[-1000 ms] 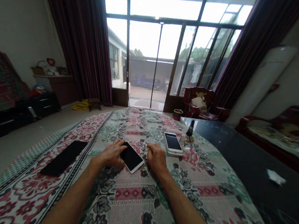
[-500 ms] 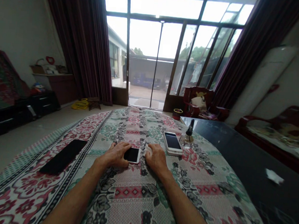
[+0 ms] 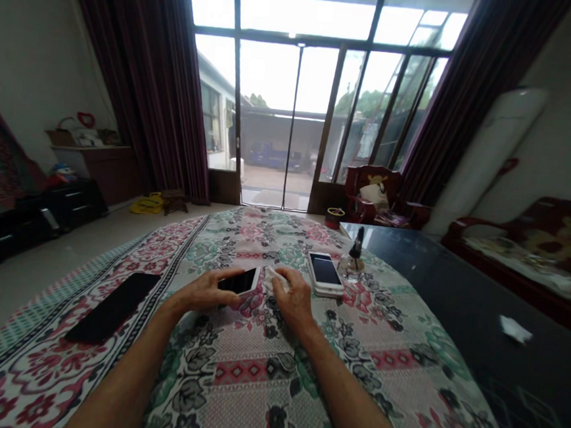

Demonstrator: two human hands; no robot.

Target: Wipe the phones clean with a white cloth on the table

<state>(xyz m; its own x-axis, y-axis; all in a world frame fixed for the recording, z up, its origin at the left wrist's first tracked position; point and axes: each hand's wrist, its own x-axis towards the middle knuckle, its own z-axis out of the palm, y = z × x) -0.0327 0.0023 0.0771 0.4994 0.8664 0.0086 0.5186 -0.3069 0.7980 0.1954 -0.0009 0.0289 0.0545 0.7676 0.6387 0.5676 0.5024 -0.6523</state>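
Observation:
A smartphone [image 3: 240, 282] with a white edge and dark screen is gripped by my left hand [image 3: 205, 290], thumb on the near side and fingers on the far side. It is tilted, its right end off the cloth. Just to its right, my right hand [image 3: 294, 298] pinches a crumpled white tissue [image 3: 276, 280], apart from the phone. A stack of white phones [image 3: 325, 273] lies right of that hand, beside a clear spray bottle [image 3: 353, 262] with a black nozzle. Far to the left lies a flat black rectangular thing [image 3: 114, 307].
A flowered tablecloth [image 3: 245, 409] covers the table. On the right is a dark glossy tabletop [image 3: 461, 307] with a crumpled white piece [image 3: 515, 330] on it. Beyond stand a red wooden chair [image 3: 373, 191] and glass doors [image 3: 267, 127].
My left hand has raised and tilted the phone, which lay flat on the cloth before. More of the tissue shows in my right hand. The view has shifted slightly.

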